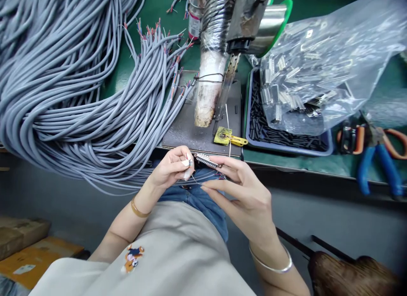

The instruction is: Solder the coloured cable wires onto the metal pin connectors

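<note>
While the left hand (176, 166) pinches small wire ends (190, 162) between its thumb and finger, the right hand (244, 190) is partly closed. The right hand holds a long, thin connector (206, 160) with a row of shiny pins, and its lower fingers pinch a thin wire (195, 180) that runs over to the left hand. The connector is between the two hands, in front of the table edge. I cannot tell if the left hand touches it too. Just past the hands is a dark board (187, 132) with a yellow sponge (222, 135) on it. A fat wrapped tube (208, 88) hangs over the board. To the left lie lots of gray cables (95, 122). To the right is a blue tray (286, 148) of little black tubes (270, 132), with a clear bag (337, 54) partly over it. Blue-handled pliers (378, 160) lie farther right.
</note>
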Available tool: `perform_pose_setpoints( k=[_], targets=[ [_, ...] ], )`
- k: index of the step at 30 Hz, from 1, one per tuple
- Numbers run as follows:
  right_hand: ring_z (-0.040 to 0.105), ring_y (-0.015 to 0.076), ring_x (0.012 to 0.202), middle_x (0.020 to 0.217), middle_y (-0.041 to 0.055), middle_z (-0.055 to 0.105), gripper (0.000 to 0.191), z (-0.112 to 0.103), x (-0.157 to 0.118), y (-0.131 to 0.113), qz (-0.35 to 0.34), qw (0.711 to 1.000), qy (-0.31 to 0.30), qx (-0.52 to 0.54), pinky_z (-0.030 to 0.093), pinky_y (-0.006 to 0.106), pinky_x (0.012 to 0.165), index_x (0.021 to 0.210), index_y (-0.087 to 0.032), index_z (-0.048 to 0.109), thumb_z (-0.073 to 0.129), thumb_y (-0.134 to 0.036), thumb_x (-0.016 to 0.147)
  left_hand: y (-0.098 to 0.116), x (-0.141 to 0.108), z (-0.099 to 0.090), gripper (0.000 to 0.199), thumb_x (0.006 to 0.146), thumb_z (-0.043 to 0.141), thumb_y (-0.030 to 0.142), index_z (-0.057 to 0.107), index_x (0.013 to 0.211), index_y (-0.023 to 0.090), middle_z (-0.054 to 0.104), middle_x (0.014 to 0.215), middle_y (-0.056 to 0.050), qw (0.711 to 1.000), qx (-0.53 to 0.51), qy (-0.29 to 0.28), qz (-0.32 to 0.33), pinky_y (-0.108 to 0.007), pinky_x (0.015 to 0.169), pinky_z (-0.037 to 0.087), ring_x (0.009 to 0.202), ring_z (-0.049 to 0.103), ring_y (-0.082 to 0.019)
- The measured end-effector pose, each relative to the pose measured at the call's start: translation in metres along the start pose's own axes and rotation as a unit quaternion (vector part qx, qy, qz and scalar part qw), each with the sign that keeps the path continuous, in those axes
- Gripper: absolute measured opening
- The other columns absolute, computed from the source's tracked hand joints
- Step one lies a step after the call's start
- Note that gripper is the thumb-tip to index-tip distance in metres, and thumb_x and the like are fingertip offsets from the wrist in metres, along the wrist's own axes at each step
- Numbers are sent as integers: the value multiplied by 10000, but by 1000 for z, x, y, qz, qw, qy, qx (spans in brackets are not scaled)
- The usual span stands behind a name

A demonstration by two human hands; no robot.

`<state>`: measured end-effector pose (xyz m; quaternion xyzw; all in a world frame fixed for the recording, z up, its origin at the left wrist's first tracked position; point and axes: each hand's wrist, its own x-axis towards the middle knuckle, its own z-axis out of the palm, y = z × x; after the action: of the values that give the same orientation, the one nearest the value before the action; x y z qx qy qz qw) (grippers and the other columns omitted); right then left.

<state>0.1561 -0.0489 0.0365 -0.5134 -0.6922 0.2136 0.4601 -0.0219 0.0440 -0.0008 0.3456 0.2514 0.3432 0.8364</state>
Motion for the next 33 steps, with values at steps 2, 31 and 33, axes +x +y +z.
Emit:
perform_pose_setpoints(
  k=[2, 31, 33],
  targets=[
    [692, 218, 1217, 1348, 59, 637, 204, 0, -2, 3, -1, 1000, 11, -22, 642, 415, 1073, 984, -283, 762, 733, -110, 879, 0, 1, 10, 359, 759, 853, 381, 561, 785, 176, 586, 539, 25, 999, 30, 28, -3, -157, 386, 182, 379, 337, -29],
    [770, 185, 973, 1088, 63, 784, 98, 5, -5, 30, 45, 975, 215, -36, 653, 332, 806, 958, -215, 656, 689, -138, 909, 1, 10, 38, 300, 766, 842, 323, 593, 760, 154, 568, 593, 49, 986, 100, 111, 70, -159, 490, 393, 499, 460, -38],
    [781, 178, 926, 1082, 66, 791, 80, 6, -3, 33, 75, 971, 228, -12, 648, 305, 756, 941, -210, 639, 703, -170, 912, 0, 13, 38, 264, 737, 847, 266, 613, 745, 145, 580, 619, 41, 986, 101, 112, 68, -156, 488, 379, 517, 462, -37]
  ],
)
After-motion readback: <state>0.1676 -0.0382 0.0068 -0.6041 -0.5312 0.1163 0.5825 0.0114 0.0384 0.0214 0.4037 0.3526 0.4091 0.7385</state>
